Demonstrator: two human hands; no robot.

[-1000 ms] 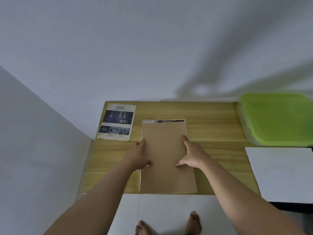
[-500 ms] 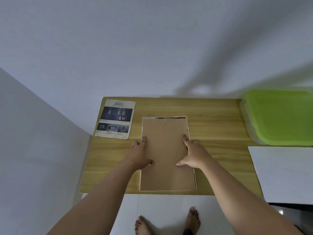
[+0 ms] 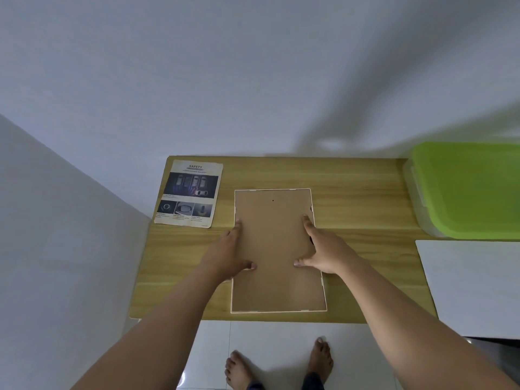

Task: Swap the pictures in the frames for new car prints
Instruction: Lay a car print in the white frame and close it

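Note:
A picture frame (image 3: 277, 249) lies face down in the middle of the wooden table (image 3: 365, 220), its brown backing board up and a thin white rim around it. My left hand (image 3: 229, 253) lies flat on its left edge, fingers straight and thumb on the board. On the right edge my right hand (image 3: 320, 249) presses the board the same way, thumb spread inward. A car print headed SAFETY (image 3: 189, 194), with dark car photos, lies at the table's far left corner.
A clear box with a green lid (image 3: 467, 190) stands at the table's right end. A white sheet or board (image 3: 472, 285) lies in front of it at the right. Walls close off the back and left. My bare feet stand on white tiles below.
The brown backing board has been lowered flat into the white frame and slid slightly away from me. Both hands have stayed on its side edges.

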